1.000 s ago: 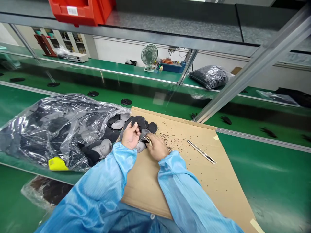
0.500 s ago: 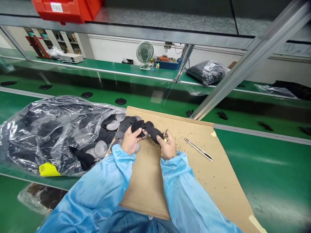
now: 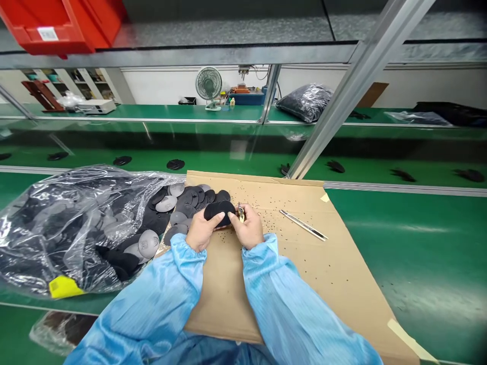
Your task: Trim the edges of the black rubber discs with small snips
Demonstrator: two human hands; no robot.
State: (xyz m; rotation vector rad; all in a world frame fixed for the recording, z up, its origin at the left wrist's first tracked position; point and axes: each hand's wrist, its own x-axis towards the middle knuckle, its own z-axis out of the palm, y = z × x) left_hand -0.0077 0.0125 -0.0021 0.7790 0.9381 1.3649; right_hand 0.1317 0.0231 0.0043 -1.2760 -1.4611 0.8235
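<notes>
Above the cardboard sheet, my left hand (image 3: 201, 229) pinches the left part of a black oval pad (image 3: 220, 208), thumb on top. My right hand (image 3: 249, 228) has its thumb on the pad's right side. Tucked in that same hand is a small metal cutting tool (image 3: 241, 213) with yellowish parts, probably nippers; its jaws are too small to make out. Something pale shows under the pad, mostly hidden. Just left of my hands lie several loose grey and black oval pieces (image 3: 178, 218), spilling from a clear plastic bag (image 3: 76, 223).
Beneath my hands is the brown cardboard sheet (image 3: 297, 284), dotted with tiny black scraps. A slim cutter knife (image 3: 303, 225) lies on its right half. Behind, black pieces (image 3: 175, 165) rest on a green strip. A metal post (image 3: 342, 91) slants up, and a red bin (image 3: 68, 25) sits overhead.
My hands have come closer together. The black pieces that were spread apart between them now sit together as one oval under both thumbs. The camera view has shifted slightly.
</notes>
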